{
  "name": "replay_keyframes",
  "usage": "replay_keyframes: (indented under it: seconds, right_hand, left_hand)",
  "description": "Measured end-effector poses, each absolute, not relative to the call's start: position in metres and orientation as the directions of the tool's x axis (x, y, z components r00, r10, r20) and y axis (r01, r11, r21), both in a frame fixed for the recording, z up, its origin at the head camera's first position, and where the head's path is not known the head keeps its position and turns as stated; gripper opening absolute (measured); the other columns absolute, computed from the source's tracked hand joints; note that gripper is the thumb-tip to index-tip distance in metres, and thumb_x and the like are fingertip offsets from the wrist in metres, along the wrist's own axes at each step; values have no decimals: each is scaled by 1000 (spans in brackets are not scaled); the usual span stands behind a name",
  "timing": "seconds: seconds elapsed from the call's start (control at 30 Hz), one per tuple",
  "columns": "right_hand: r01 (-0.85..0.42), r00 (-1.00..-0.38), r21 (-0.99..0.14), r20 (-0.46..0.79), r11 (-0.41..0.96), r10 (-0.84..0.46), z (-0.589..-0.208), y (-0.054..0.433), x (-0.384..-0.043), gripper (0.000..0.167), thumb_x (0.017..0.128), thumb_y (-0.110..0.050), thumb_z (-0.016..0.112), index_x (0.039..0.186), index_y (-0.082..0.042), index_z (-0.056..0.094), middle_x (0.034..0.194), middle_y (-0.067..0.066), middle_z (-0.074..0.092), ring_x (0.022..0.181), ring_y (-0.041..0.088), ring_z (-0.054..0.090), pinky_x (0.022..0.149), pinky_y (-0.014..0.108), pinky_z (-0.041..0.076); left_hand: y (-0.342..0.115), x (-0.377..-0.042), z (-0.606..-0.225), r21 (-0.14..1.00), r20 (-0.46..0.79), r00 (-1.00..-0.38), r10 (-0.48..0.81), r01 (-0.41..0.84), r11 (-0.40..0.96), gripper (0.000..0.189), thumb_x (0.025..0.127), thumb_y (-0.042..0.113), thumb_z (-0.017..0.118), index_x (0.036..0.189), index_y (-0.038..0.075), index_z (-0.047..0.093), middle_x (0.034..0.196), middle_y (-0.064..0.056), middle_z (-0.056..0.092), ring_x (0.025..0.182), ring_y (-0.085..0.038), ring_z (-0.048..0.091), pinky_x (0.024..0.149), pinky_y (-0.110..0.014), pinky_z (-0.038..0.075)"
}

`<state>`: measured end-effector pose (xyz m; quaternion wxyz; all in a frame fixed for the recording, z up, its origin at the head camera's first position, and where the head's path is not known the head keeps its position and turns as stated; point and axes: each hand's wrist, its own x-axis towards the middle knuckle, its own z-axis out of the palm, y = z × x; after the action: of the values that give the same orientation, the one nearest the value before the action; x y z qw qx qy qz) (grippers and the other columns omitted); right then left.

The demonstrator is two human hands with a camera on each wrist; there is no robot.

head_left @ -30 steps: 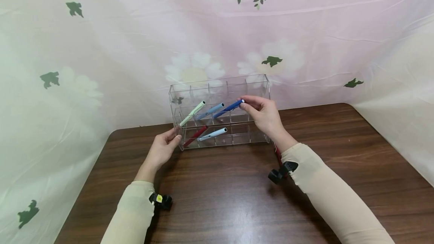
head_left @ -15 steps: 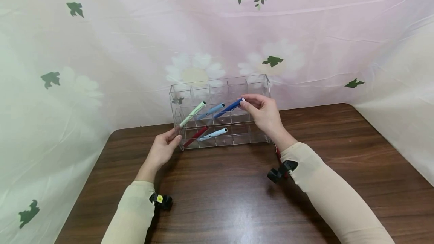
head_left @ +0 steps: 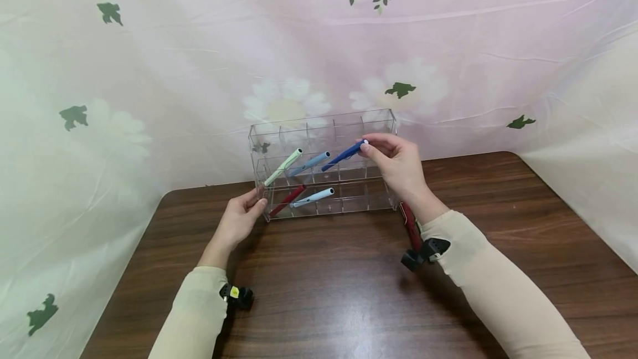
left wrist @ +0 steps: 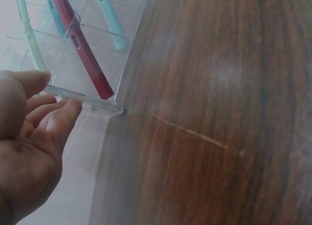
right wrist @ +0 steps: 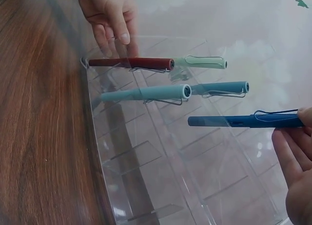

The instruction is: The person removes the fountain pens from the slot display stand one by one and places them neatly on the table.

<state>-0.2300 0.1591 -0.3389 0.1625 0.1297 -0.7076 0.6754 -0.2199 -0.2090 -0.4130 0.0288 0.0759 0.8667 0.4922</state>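
A clear acrylic pen holder (head_left: 356, 204) with divided compartments stands at the back of the table. My left hand (head_left: 240, 219) grips its left side wall, thumb on one face and fingers on the other. My right hand (head_left: 396, 162) pinches a dark blue pen (head_left: 344, 155) by its clip end. The pen slants down to the left over the back row; whether its lower tip is inside a compartment I cannot tell. A mint green pen (head_left: 283, 167) and a grey-blue pen (head_left: 310, 164) lean in the back row. The front row has a dark red pen (left wrist: 87, 59) and a light blue pen (right wrist: 146, 93).
A dark red object (head_left: 411, 225) lies on the brown wooden table (head_left: 319, 292) beside the right wrist, partly hidden by it. Behind the holder hangs a pale flowered cloth (head_left: 209, 71), which also runs along both sides.
My right hand has moved up and to the right, carrying the dark blue pen with it. More of the dark red object by the wrist now shows. The left hand and holder stay put.
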Motion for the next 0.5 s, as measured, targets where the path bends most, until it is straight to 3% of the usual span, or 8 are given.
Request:
replay_keyframes:
  seconds: [0.17, 0.5]
  right_hand:
    - [-419, -906, -907, 421, 53, 50, -336, 163, -227, 28, 102, -6, 75, 124, 10, 74, 98, -17, 81, 89, 3, 81, 89, 18, 66]
    - [-475, -877, -880, 471, -25, 95, -327, 171, -221, 30, 100, -3, 76, 123, 15, 71, 102, -10, 83, 93, 10, 83, 91, 23, 67]
  left_hand:
    - [-209, -219, -413, 857, 26, -986, 163, 105, 504, 53, 114, 15, 56, 162, -3, 44, 158, -26, 56, 141, -39, 62, 118, -53, 52]
    - [-209, -220, -414, 856, 29, -986, 166, 110, 505, 53, 114, 16, 56, 162, -4, 43, 159, -25, 55, 142, -39, 61, 117, -53, 52]
